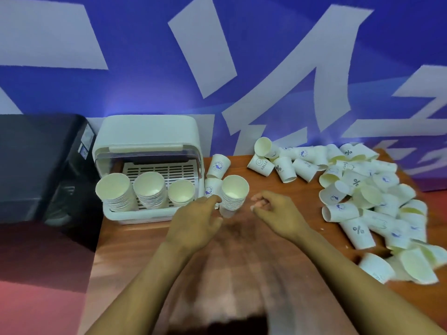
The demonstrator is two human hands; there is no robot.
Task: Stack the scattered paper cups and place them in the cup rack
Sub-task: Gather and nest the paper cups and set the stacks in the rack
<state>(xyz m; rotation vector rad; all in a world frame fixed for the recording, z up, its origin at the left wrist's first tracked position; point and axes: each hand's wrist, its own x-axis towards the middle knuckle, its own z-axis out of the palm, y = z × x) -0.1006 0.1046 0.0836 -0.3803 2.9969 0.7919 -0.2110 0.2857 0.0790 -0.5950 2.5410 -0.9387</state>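
Note:
A short stack of white paper cups [234, 195] stands on the wooden table [242, 262], just right of the cup rack [147, 131]. My left hand [199, 220] holds the stack low down, with a finger on its left side and the thumb under its base; the image is blurred there. My right hand [272, 210] hovers just right of the stack with fingers loosely curled and nothing in them. The white rack has its lid up and holds three cup stacks [150, 189]. Several loose cups [358, 199] lie in a heap at the right.
Two single cups [217, 166] lie between the rack and the held stack. A black appliance [36, 165] stands left of the rack. The table's left edge runs below the rack. A blue and white wall rises right behind the table.

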